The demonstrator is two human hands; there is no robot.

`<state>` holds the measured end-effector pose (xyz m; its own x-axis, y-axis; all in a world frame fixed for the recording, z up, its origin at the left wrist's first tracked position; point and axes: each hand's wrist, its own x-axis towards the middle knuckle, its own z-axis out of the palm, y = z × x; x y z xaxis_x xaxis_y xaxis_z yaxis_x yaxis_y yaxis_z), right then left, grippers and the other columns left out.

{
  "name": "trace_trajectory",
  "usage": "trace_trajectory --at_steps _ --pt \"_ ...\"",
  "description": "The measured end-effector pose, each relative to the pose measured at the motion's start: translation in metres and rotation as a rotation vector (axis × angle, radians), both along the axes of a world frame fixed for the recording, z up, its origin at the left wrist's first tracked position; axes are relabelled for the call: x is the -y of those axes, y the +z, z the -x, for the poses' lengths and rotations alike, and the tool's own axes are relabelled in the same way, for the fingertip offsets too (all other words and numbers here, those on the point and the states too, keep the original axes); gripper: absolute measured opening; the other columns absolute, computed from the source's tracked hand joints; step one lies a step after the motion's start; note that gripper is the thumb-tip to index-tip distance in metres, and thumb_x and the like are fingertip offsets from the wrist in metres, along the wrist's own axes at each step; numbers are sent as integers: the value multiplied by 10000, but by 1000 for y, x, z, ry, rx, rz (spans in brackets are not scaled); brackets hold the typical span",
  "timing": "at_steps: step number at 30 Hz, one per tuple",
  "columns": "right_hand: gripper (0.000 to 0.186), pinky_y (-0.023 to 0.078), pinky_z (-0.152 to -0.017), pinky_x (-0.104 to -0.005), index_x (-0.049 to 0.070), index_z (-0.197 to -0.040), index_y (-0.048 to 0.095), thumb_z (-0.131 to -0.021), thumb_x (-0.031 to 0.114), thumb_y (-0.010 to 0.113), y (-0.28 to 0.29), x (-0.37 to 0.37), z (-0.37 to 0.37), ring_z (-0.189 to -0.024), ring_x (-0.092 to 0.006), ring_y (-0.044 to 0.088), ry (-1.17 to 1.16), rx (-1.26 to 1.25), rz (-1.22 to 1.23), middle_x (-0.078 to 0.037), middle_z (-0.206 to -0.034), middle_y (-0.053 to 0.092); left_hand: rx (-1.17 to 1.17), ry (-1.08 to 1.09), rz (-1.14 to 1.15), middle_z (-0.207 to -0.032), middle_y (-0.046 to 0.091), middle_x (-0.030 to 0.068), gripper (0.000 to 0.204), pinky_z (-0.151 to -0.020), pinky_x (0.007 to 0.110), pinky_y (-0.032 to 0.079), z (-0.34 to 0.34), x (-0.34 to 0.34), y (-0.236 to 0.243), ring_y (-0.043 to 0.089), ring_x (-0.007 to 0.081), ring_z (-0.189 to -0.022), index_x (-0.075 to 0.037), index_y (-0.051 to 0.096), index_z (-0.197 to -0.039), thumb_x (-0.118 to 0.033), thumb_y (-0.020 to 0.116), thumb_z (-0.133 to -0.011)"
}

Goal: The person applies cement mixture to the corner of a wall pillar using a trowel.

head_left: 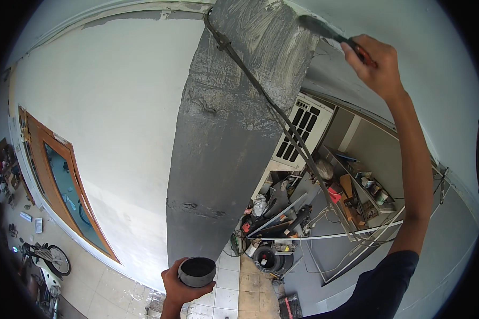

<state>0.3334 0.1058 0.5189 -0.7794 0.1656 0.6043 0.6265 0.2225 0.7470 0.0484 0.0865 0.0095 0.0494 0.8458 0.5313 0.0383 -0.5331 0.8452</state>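
My right hand [375, 66] is raised at the upper right, closed on a paintbrush [335, 37] with a dark, red-trimmed handle. Its bristles lie at the top right edge of a grey-coated column [223, 154], where the coat is streaky and pale. My left hand [178, 284], low in the middle, grips a grey cup [197, 272] with dark contents; it is in front of the column's lower end. A bundle of dark cables [250, 80] runs diagonally down across the column toward the lower right.
A white wall [101, 80] with a wood-framed opening [64, 186] is left. Below are a parked motorbike [53, 271], a white grille door [298, 133], piled tyres [269, 258], and a cluttered shelf [364, 196] with loose poles and wires on the right. A pale ceiling edge [426, 48] borders the upper right.
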Motion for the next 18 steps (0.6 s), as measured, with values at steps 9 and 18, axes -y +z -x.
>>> trace_trajectory --at_steps 9,18 --pt "129 415 -460 -325 13 -838 681 -870 125 738 -45 -1 -11 -475 -191 509 43 139 158 -66 -627 569 -31 26 -14 -901 759 119 742 -783 348 609 5 -5 -4 756 230 -839 24 646 -1058 -338 955 -488" --pt "124 434 -461 -322 15 -850 654 -858 106 738 -8 -5 -3 -492 -179 540 -24 151 -109 -69 -668 596 0 -37 7 -905 759 122 735 -791 357 609 -6 -6 2 755 227 -840 23 653 -1050 -340 957 -487"
